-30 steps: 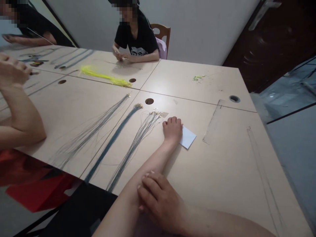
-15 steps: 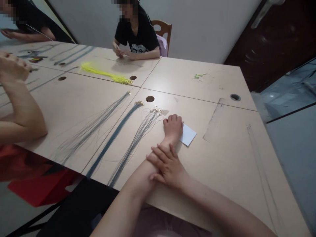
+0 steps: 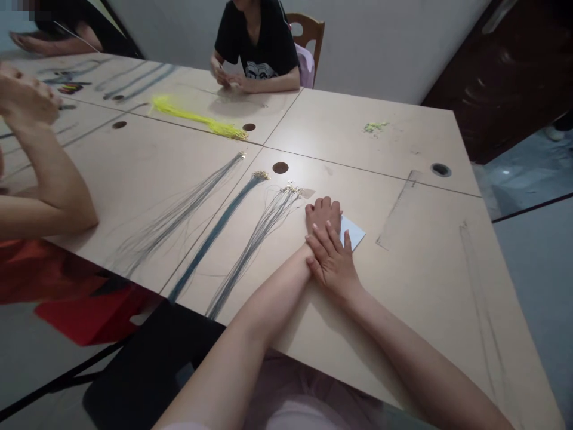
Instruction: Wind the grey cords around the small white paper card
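Near the middle of the frame, the left hand (image 3: 323,214) lies on the pale table (image 3: 403,286) with its fingers curled into a loose fist, resting on the left edge of a small white card (image 3: 353,232). Whether it pinches the card or only presses on it cannot be told. The right hand (image 3: 333,263) lies flat across the left wrist, fingers stretched out and relaxed, grasping nothing; its fingertips (image 3: 319,230) reach onto the back of the left hand. The card sticks out to the right of both hands, flat on the tabletop.

Just left of the hands, a grey cord bundle (image 3: 255,242) runs diagonally toward the lower left, its metal ends close to the left knuckles. Beside it lies a blue cord bundle (image 3: 215,236), and farther left a thin grey bundle (image 3: 179,215). A round cable hole (image 3: 280,168) sits above the hands.

In the upper left, a yellow cord bundle (image 3: 197,119) lies before a person in a black shirt (image 3: 257,45) seated at the far edge. At the left edge, another person's forearm (image 3: 49,179) rests on the table.
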A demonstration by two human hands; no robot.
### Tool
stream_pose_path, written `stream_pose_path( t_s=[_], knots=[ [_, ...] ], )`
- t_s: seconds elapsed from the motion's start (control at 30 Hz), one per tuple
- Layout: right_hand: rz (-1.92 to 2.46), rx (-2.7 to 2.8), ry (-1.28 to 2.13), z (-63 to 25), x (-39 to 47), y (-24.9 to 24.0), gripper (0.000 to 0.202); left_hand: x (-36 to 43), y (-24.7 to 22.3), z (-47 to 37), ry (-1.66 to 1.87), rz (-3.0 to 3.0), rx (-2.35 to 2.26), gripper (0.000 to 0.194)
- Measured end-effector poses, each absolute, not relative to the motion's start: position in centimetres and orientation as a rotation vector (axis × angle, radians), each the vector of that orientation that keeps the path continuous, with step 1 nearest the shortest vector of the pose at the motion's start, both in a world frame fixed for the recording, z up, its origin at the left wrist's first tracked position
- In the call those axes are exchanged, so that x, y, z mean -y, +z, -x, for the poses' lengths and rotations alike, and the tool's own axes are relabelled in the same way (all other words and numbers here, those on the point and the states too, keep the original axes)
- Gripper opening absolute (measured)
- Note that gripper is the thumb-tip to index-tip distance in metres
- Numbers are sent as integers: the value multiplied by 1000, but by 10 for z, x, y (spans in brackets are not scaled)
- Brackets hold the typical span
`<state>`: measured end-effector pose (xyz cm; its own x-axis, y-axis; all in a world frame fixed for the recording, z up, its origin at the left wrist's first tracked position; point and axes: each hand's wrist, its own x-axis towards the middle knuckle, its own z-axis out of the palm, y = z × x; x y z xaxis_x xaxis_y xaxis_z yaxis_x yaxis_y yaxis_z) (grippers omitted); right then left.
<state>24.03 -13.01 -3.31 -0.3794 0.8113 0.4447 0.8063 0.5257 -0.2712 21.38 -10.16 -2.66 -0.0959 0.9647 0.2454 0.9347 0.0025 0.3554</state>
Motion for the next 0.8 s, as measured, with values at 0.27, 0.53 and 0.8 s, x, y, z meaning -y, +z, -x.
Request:
stream_pose_path(
  t_s=[0.27, 0.53, 0.8],
  knots=[
    [984, 2389, 174, -213, 158, -25, 35, 37, -24, -184, 538, -2415, -1910, 34],
    [592, 2384, 536, -162, 215, 8, 41, 45, -26, -188, 537, -2457, -1919, 37],
    [290, 2372, 778, -150, 271, 58, 43, 42, -31, -188, 593, -2533, -1902, 36]
  ],
)
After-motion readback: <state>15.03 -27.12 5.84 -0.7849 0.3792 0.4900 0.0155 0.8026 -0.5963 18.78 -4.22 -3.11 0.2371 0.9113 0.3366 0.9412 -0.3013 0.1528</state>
